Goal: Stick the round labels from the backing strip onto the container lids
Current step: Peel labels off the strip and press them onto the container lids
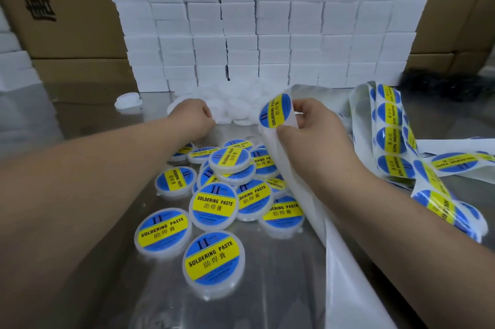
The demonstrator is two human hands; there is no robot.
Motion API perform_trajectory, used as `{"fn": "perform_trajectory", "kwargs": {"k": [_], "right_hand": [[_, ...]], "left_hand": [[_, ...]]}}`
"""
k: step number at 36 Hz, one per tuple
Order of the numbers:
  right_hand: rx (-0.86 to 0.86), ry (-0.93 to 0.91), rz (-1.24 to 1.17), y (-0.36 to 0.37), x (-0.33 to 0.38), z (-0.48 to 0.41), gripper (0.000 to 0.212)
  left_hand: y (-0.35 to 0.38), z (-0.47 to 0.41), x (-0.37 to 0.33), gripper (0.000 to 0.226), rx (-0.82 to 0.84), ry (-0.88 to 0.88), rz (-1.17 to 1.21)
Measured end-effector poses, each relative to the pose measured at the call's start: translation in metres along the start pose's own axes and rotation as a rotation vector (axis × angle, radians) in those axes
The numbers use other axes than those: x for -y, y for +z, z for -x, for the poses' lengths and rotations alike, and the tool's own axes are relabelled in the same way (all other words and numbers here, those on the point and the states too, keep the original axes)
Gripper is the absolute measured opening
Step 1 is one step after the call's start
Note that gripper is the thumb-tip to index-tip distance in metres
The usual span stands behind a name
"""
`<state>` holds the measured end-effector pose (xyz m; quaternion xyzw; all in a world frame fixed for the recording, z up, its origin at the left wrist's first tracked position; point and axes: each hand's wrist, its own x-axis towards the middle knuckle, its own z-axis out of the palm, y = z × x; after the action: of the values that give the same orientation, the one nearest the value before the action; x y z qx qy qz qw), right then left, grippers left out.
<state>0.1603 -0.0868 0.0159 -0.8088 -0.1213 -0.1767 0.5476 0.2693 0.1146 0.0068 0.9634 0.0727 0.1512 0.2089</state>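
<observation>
One round, glossy blue-and-yellow label point(275, 112) juts from the bend of the slick, translucent white backing strip point(342, 253). Your right hand point(310, 128) pinches that strip right at the label, thumb below and fingers curled behind, just right of centre above the counter. Your left hand point(194, 114) reaches to the far heap of bare white plastic lids point(241, 106). Its fingers are curled down into the heap, but you cannot tell whether they have hold of a lid. The step in hand looks like fetching a blank lid while the next label is readied.

The next move, I judge, calls for bringing a lid near, flat side up. Then peel the label clear without creasing it and lay it centred, so the thin film goes down without bubbles. The adhesive will probably not forgive a second try.

About a dozen finished lids point(214, 203), shallow discs of milky plastic with labels on, lie heaped and overlapping in the near centre on the shiny steel counter point(267, 296). A loose strip of unused labels point(391, 128) curls away at the right. Matte white rectangular blocks point(267, 20) stack like a wall at the far side, with brown cardboard cartons point(67, 7) on either side.
</observation>
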Motion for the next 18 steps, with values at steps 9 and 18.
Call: {"fn": "perform_trajectory", "kwargs": {"k": [9, 18], "right_hand": [[-0.03, 0.026, 0.048, 0.0, -0.004, -0.005, 0.022], [-0.027, -0.01, 0.047, 0.001, -0.001, -0.004, 0.023]], "left_hand": [[0.0, 0.0, -0.01, 0.01, -0.183, -0.149, 0.344], [-0.04, 0.056, -0.068, 0.046, -0.188, -0.14, 1.111]]}}
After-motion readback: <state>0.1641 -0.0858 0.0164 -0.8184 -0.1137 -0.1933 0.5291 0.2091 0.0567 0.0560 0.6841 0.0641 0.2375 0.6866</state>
